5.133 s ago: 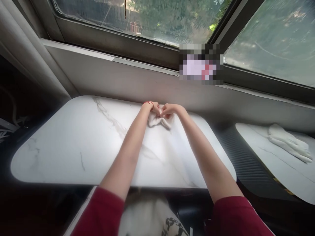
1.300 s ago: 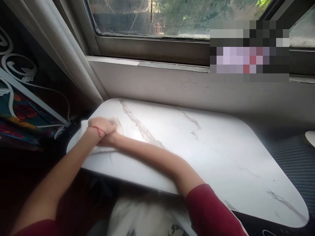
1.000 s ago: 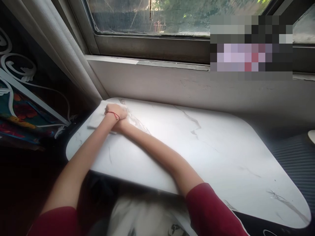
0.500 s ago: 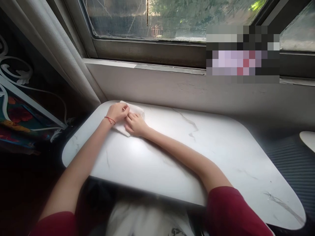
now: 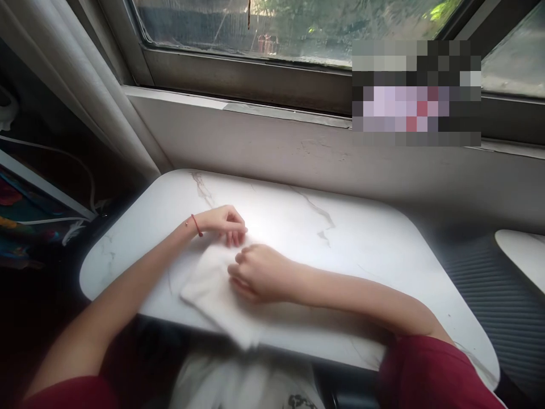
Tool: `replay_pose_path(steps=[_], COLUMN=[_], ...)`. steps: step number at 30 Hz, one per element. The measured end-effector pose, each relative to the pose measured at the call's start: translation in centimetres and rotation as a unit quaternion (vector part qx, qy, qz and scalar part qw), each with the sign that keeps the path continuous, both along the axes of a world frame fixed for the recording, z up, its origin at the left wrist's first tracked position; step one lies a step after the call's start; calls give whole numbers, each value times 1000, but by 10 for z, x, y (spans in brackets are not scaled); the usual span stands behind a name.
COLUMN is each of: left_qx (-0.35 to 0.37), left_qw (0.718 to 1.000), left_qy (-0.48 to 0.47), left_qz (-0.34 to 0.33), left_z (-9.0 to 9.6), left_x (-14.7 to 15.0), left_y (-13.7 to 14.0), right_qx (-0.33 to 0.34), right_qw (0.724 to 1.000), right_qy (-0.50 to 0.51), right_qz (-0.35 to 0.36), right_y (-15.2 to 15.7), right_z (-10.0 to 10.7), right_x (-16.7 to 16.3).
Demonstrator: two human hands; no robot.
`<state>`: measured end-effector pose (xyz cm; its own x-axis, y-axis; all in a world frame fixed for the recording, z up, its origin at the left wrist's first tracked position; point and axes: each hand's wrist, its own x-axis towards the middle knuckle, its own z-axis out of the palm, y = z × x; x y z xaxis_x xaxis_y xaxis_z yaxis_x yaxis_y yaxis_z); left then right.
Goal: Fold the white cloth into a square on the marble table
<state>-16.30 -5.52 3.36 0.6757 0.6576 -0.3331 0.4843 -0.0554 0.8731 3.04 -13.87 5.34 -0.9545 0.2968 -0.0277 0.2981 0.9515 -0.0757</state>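
A white cloth (image 5: pixel 206 278) lies folded on the white marbled tabletop (image 5: pixel 340 244), and its near corner reaches the table's front edge. My right hand (image 5: pixel 264 275) is closed in a loose fist on the cloth's right side, with the fingertips tucked out of sight. At the far edge of the cloth is my left hand (image 5: pixel 223 221), its fingers bent down and its thumb near the fingertips, seemingly pinching the cloth there. Some blur hides the exact contact. A thin red bracelet (image 5: pixel 196 225) circles my left wrist.
Behind the table rise a pale wall (image 5: pixel 255 136) and a window frame (image 5: pixel 238 79). A curtain (image 5: pixel 93 96) hangs at the left, beside a white metal frame (image 5: pixel 46 184). To the right are a dark ribbed surface (image 5: pixel 481 295) and another white tabletop (image 5: pixel 523 255).
Both hands and the cloth have come from the table's far left edge toward me and slightly right. The hands are now a little farther apart, and the view has shifted slightly.
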Motion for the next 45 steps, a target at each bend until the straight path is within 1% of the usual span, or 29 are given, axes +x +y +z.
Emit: replay_pose_path(steps=[2,3,6,9,11,13,15,17,19,23,25,27,30,32,34,37,41,45], left_qx=[-29,-32,1,44,63,97,148,212,285,441,483,497,500,505,512,520,512,494], left_qw=[999,999,999,998,996,992,984,970,950,886,859,847,843,842,840,838,840,849], left_qy=[10,12,-16,-47,-53,-49,-38,-17,15,104,149,178,187,180,169,161,170,177], left_qz=[-33,-42,-38,-12,19,57,95,118,126,101,80,63,56,61,61,50,55,68], left_z=[-1,-2,-5,-6,-6,-5,-5,-6,-9,-17,-20,-24,-27,-29,-29,-29,-30,-30], left_x=[8,12,18,19,18,17,15,14,13,16,19,21,21,20,20,22,22,20], left_y=[-6,-8,-13,-13,-12,-10,-8,-7,-5,-5,-6,-7,-7,-6,-5,-4,-4,-4], right_qx=[-30,-41,-62,-86,-85,-61,-23,8,27,50,67,81,97,107,113,120,119,97], right_qw=[1000,999,997,988,980,970,958,947,938,933,930,926,924,929,938,947,944,945], right_qy=[-4,-2,-3,-24,-46,-77,-112,-135,-145,-141,-142,-144,-130,-103,-78,-53,-51,-71], right_qz=[2,-3,-51,-123,-174,-222,-262,-291,-313,-328,-331,-338,-346,-339,-317,-294,-304,-304], right_y=[-3,-3,5,18,26,34,42,51,58,70,74,78,91,103,115,128,127,111], right_z=[10,14,22,29,32,34,35,34,32,26,22,16,3,-6,-15,-23,-21,-10], right_x=[4,5,6,7,10,13,16,18,19,20,21,22,25,28,31,35,33,27])
